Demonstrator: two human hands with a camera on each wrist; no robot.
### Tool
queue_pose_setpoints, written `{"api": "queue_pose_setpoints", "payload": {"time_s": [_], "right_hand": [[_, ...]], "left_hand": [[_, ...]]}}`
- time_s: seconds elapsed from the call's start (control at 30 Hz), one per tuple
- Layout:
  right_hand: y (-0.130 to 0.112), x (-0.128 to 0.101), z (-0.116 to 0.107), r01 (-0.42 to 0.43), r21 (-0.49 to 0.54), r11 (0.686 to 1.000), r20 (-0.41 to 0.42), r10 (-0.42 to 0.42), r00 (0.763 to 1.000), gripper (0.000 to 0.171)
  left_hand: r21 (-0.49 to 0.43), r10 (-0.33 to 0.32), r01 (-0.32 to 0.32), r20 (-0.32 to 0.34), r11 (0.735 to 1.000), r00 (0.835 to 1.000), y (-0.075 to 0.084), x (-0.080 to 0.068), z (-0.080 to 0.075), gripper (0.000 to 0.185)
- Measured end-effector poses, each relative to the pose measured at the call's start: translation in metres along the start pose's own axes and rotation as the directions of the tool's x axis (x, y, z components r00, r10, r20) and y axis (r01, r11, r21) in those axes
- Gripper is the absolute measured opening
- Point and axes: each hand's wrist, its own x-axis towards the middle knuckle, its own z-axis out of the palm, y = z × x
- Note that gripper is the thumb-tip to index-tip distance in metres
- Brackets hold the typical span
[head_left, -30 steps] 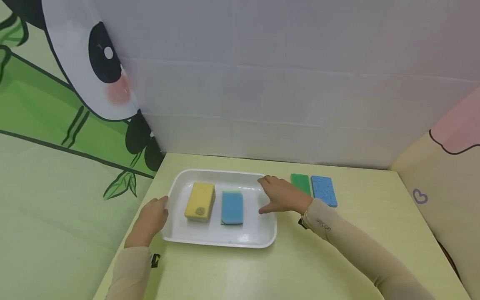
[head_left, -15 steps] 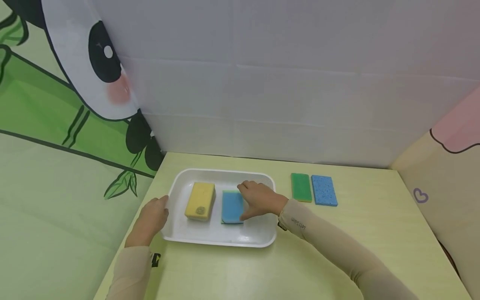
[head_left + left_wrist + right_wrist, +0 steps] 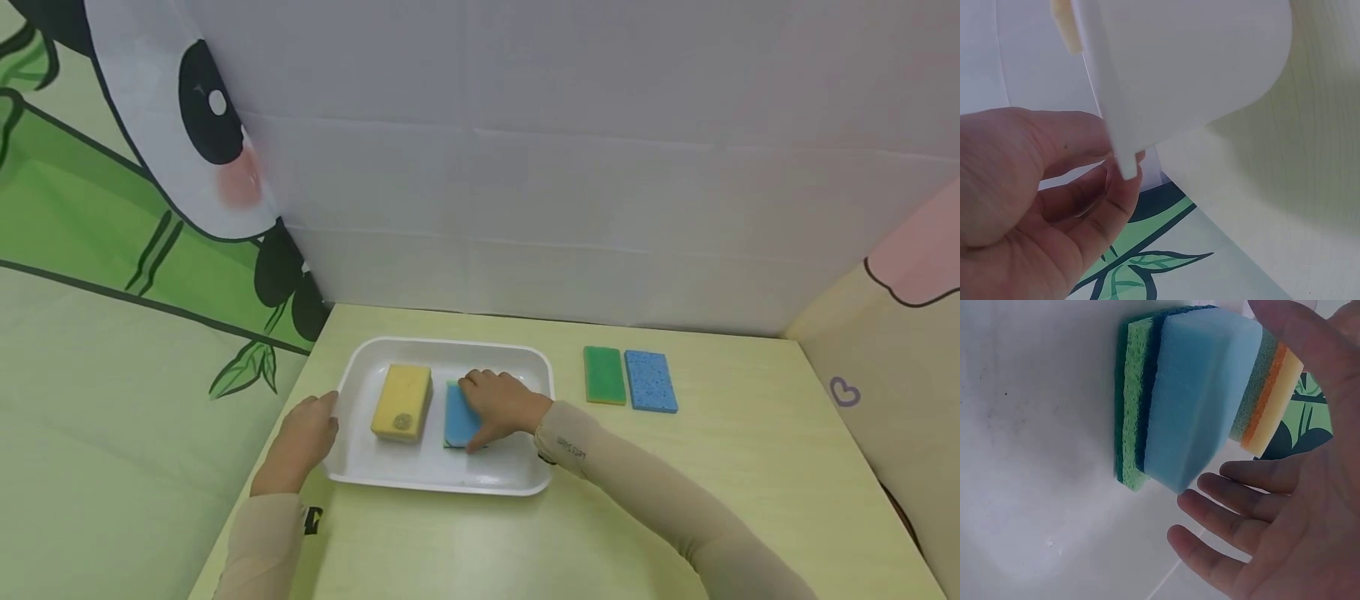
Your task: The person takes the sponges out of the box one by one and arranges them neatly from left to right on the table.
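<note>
My left hand [image 3: 300, 437] pinches the left rim of a white tray [image 3: 408, 471]; in the left wrist view its thumb and fingers meet at the tray's lip [image 3: 1125, 159]. Inside the tray a blue sponge [image 3: 459, 421] lies on top of a thin green sponge [image 3: 1135, 400]. My right hand [image 3: 501, 404] is spread over this stack and hides its right part. In the right wrist view the fingertips are right at the blue sponge's edge, with the thumb on the opposite side. Left of the stack lies a thick yellow sponge [image 3: 403, 400], dark-spotted on top.
Right of the tray, a flat green sponge [image 3: 604, 375] and a flat blue sponge [image 3: 651, 382] lie side by side on the pale yellow table [image 3: 450, 550]. A white wall [image 3: 525, 208] stands behind the table, with cartoon-printed panels [image 3: 112, 333] at the sides.
My right hand has moved left from the tray's right rim to over the blue sponge. The left hand has stayed at the left rim.
</note>
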Motion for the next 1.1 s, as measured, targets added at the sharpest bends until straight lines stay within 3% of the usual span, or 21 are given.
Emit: {"api": "queue_pose_setpoints", "payload": {"time_s": [0.6, 1.1], "right_hand": [[0.002, 0.006, 0.008, 0.0, -0.025, 1.0, 0.002, 0.0, 1.0, 0.101], [0.017, -0.005, -0.007, 0.067, 0.038, 0.997, -0.022, -0.066, 0.998, 0.103]], "left_hand": [[-0.015, -0.016, 0.017, 0.023, 1.0, 1.0, 0.004, 0.001, -0.002, 0.042], [0.001, -0.018, 0.018, 0.025, 1.0, 1.0, 0.002, 0.0, -0.003, 0.043]]}}
